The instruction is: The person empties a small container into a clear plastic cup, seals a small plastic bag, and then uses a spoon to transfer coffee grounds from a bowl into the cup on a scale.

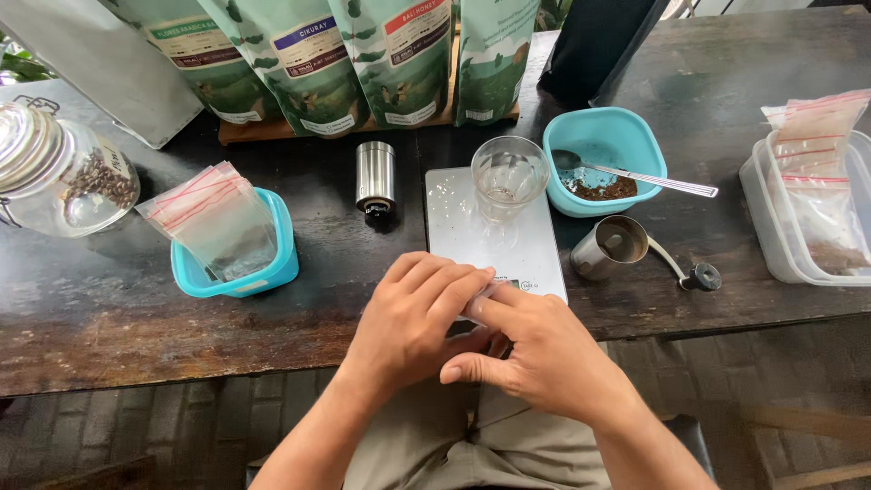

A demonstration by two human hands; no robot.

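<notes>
A small clear plastic bag (478,302) is pinched between both hands at the near edge of the table (136,318), just in front of the white digital scale (490,238). The left hand (408,322) lies over the top with its fingers curled down onto the bag, and the right hand (544,354) is closed against it from the other side, thumb and fingertips pressed together; most of the bag is hidden beneath the fingers, so it cannot be told for certain whether its strip is being sealed or pulled open. Whichever it is, the work is best done with the strip held level and the pinch run along it from one end to the other, so that no gap is left and no contents are squeezed out. The bag is better kept low over the table than over the lap, so that anything spilt is caught. On the scale an empty glass cup (508,177) stands upright, close enough to be knocked by a raised elbow or wrist, so movements are best kept small. To the right, a teal bowl (606,150) holds ground coffee and a spoon (635,175), with an open grinder part and its crank (626,247) lying just beside it. To the left, a steel grinder body (375,177) stands upright, and a second teal tub (238,249) holds more clear bags (213,213).
</notes>
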